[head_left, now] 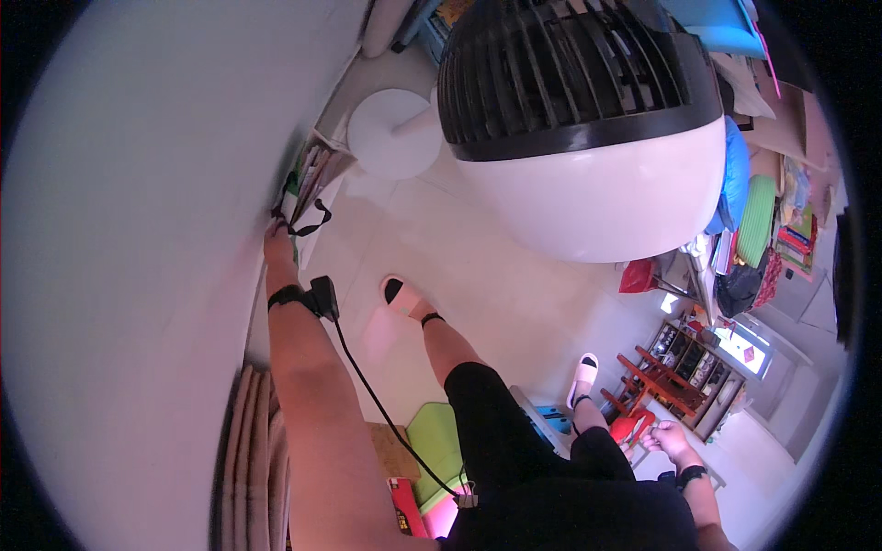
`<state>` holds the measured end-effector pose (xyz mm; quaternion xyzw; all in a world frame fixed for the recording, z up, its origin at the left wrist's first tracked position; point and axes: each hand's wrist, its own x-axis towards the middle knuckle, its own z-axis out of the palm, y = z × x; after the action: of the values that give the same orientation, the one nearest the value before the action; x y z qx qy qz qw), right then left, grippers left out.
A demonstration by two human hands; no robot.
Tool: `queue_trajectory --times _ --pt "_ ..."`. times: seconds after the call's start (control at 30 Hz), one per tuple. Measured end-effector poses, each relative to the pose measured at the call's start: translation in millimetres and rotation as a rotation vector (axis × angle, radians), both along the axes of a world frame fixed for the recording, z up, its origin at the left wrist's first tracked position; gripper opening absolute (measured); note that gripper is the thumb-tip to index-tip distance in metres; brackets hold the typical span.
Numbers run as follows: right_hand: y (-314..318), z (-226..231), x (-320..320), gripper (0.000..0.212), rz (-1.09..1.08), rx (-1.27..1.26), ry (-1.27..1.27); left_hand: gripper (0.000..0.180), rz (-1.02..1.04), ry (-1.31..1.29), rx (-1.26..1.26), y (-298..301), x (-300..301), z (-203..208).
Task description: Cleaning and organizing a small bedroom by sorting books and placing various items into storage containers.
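Upper centre is blocked by a large fan with a black slatted grille and glossy white rounded housing (588, 179); its round white base (377, 140) is seen on the pale tiled floor (514, 294). The left side is closed off by a plain pale wall (165, 211). At right, clutter is piled, including a ribbed light-green roll (757, 220); a red-brown wooden stool (657, 381) is seen below it. A light-green plastic seat (434, 443) is placed near the legs. The left arm is stretched far forward along the wall, a black box with cable (323, 298) strapped at the wrist. The left hand (277, 231) is set at the near end of a stack of thin flat items (314, 179), beside a looped black strap (323, 220); finger opening and grip cannot be told. The right hand (673, 443) is held low at right, fingers partly curled, near a red-orange object (627, 426); whether anything is gripped cannot be told.
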<state>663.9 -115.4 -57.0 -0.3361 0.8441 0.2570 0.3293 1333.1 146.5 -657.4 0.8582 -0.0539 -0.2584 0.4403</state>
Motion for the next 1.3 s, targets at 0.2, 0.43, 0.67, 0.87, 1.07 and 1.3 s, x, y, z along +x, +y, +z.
queue_trajectory --times 0.2,0.43,0.67,0.87,1.07,1.3 --pt "-5 -25 5 0.01 0.044 0.075 -0.133 0.038 0.534 0.112 -0.118 -24 7 41" --pt "-20 -31 6 0.015 0.038 0.058 -0.239 0.035 0.228 -0.161 0.182 -32 -135 187" --pt "-66 -74 25 0.015 0.245 0.089 -0.435 0.039 -0.175 -0.142 0.313 -10 -154 337" --pt "-129 -123 37 0.021 0.75 0.025 -0.606 0.041 -0.513 0.153 0.395 -47 -176 568" --pt "-166 -10 207 0.047 1.305 -0.028 -1.292 0.034 -0.771 -0.13 0.289 -91 -283 756" --pt "-147 155 246 0.077 2.184 -0.47 -1.823 0.021 -0.662 -0.54 0.275 -143 -353 938"
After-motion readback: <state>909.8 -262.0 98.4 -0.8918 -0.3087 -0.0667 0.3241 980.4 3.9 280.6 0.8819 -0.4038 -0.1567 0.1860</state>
